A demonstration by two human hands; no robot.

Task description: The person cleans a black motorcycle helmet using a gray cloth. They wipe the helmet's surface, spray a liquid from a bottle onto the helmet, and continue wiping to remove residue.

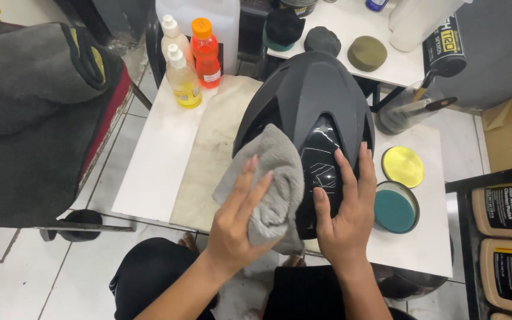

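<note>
**A:** So where's everything sitting right now?

**B:** The matte black helmet (306, 112) is on the white tabletop (149, 172), resting on a stained cream cloth (208, 160) about mid-scene, glossy visor panel facing the near edge. The left hand (238, 219) has its fingers spread flat over a folded grey towel (271, 178), pressing it against the helmet's near-left side. Not pinching it, just a loose open grip with the cloth trapped under the palm. The right hand (345, 207) is laid open along the near-right side of the shell, fingers up over the glossy part – bracing it, not clutching.

**A:** How do you reckon that thing handles?

**B:** My guess: stiff shell, light-ish for its bulk, but round, so it'll want to rock or roll on that cloth. The glossy panel looks slick and probably scratches easily – the matte areas should give more friction. I'd hold it from both sides low down, palms flat, like the right hand has it now. The towel's the opposite: soft, floppy, weighs nothing, bunches wherever you grab.

**A:** Anything close enough to knock?

**B:** Just right of the helmet there's an open round tin with teal stuff (394, 208) and its yellow lid (403, 166) beside it. Far left, three squeeze bottles (188, 62), two pale yellow and one orange. Foam pads (367, 53) sit on the far table, well apart.
</note>
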